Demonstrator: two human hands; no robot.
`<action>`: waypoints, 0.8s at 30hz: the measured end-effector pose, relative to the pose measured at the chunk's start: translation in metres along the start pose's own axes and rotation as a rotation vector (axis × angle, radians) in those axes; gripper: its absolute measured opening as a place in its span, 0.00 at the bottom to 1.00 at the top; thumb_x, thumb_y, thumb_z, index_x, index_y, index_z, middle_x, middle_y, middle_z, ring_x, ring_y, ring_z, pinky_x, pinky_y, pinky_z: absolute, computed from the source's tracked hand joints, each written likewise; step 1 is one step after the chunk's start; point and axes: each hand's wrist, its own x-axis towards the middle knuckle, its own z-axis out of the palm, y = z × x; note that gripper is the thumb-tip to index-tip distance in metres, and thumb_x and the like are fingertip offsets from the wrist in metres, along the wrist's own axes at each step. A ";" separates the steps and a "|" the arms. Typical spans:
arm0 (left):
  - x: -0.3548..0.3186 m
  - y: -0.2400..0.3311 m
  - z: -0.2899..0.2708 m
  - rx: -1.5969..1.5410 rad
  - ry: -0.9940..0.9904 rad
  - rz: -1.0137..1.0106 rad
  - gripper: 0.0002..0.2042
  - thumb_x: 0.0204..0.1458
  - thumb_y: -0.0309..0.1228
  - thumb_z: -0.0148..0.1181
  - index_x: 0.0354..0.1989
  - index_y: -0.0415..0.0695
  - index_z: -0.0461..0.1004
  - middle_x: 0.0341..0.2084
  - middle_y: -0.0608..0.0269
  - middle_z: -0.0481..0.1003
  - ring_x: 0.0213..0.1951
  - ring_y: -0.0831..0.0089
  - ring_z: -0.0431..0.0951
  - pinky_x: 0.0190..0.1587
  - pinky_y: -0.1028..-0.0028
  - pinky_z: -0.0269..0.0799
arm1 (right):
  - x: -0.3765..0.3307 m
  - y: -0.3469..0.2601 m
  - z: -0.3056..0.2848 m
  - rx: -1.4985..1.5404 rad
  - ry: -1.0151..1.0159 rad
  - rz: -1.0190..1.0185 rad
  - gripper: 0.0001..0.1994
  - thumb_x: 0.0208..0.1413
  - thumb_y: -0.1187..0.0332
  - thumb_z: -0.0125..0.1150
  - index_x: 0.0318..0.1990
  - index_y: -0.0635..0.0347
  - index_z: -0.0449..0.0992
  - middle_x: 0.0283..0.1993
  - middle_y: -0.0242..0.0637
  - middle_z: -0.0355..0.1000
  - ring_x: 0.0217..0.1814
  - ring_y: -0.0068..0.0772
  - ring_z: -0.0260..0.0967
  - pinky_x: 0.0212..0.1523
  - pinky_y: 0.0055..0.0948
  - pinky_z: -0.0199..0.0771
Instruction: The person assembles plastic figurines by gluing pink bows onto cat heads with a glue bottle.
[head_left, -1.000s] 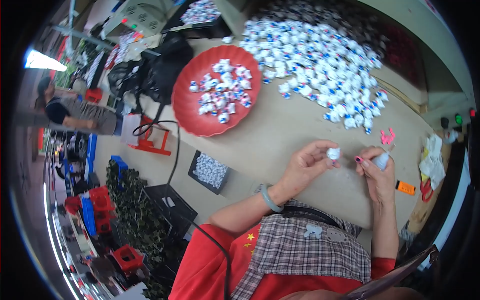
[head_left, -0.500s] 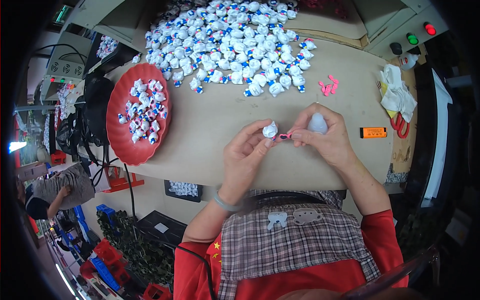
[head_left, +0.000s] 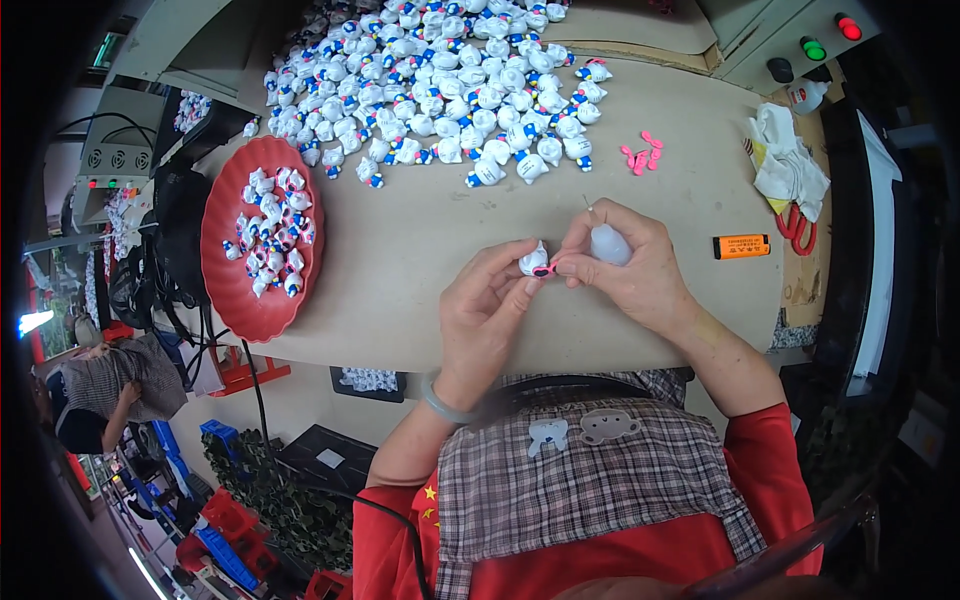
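Our left hand [head_left: 480, 310] pinches a small white figure [head_left: 533, 258] over the table [head_left: 420, 250]; our right hand [head_left: 630, 265] presses a pink bow [head_left: 549, 270] on, fingers also wrapped round a glue bottle [head_left: 607, 243]. A slip — the bow could set crooked.

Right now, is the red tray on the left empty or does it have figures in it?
Partly filled. The red tray holds a cluster of small white figures in its upper half; its lower part shows bare red.
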 end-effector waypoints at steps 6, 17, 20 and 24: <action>-0.001 -0.003 0.002 0.203 -0.007 0.114 0.15 0.53 0.16 0.54 0.51 0.32 0.68 0.46 0.53 0.71 0.48 0.68 0.74 0.50 0.74 0.71 | -0.002 0.007 0.002 -0.041 0.048 -0.014 0.07 0.48 0.76 0.65 0.32 0.63 0.71 0.28 0.32 0.73 0.30 0.19 0.71 0.31 0.22 0.73; -0.002 -0.007 0.009 0.151 0.067 0.107 0.14 0.52 0.17 0.55 0.48 0.33 0.70 0.46 0.50 0.73 0.48 0.68 0.74 0.50 0.73 0.72 | -0.004 0.007 0.008 -0.375 0.162 -0.193 0.10 0.45 0.69 0.68 0.32 0.60 0.72 0.27 0.40 0.73 0.28 0.39 0.73 0.31 0.30 0.71; -0.003 -0.007 0.009 0.128 0.065 0.117 0.12 0.52 0.18 0.56 0.46 0.34 0.71 0.46 0.49 0.74 0.48 0.67 0.75 0.48 0.73 0.73 | -0.005 0.008 0.007 -0.369 0.153 -0.206 0.10 0.45 0.69 0.68 0.32 0.61 0.72 0.27 0.40 0.73 0.28 0.39 0.73 0.30 0.30 0.71; -0.003 -0.007 0.009 0.118 0.063 0.134 0.10 0.53 0.19 0.56 0.44 0.35 0.72 0.45 0.49 0.75 0.47 0.66 0.76 0.48 0.72 0.73 | -0.005 0.008 0.008 -0.357 0.132 -0.184 0.11 0.45 0.69 0.68 0.32 0.61 0.71 0.27 0.40 0.73 0.29 0.39 0.74 0.31 0.31 0.72</action>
